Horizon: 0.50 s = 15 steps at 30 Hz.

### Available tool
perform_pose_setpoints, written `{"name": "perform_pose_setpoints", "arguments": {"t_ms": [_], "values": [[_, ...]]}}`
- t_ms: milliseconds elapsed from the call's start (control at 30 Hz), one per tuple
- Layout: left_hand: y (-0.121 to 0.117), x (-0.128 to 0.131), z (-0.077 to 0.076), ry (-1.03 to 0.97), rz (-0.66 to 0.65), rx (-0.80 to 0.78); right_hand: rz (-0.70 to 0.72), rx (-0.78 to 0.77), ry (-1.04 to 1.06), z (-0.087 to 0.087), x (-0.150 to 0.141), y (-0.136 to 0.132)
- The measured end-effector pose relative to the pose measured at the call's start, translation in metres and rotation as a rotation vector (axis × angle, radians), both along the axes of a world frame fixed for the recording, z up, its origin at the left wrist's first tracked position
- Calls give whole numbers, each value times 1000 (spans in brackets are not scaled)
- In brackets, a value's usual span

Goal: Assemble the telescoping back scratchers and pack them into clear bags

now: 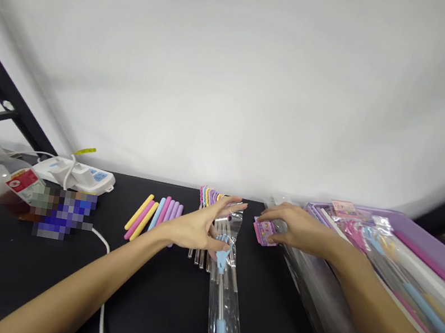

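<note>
On the black counter, the half-open left hand touches a clear bag, grip unclear; right of the bag, the right hand pinches a pink card

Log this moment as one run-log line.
left hand: touching clear plastic bag | right hand: touching pink card | nearby: purple tray

Clear plastic bag lies lengthwise on the black tabletop, center of frame to bottom edge. Thin straws and blue parts inside. Top end touches open left hand. Pink printed card, center right, tilted, held by right hand.
</note>
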<state>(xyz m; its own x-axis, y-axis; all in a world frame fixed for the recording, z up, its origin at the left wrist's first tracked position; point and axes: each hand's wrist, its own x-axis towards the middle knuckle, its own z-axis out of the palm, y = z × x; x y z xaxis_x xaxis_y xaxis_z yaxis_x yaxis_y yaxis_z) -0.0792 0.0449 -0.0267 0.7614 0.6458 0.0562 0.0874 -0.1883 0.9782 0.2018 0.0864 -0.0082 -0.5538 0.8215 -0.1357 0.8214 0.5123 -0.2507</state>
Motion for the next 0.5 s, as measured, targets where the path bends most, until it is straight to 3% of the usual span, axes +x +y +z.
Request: {"name": "perform_pose_setpoints", "arguments": {"t_ms": [267, 500], "values": [[1, 1, -2, 4, 9, -9, 12, 6, 14, -2, 1, 1], [2, 0, -4, -8, 3, -18, -80, -35, -20, 4, -1, -3]]}}
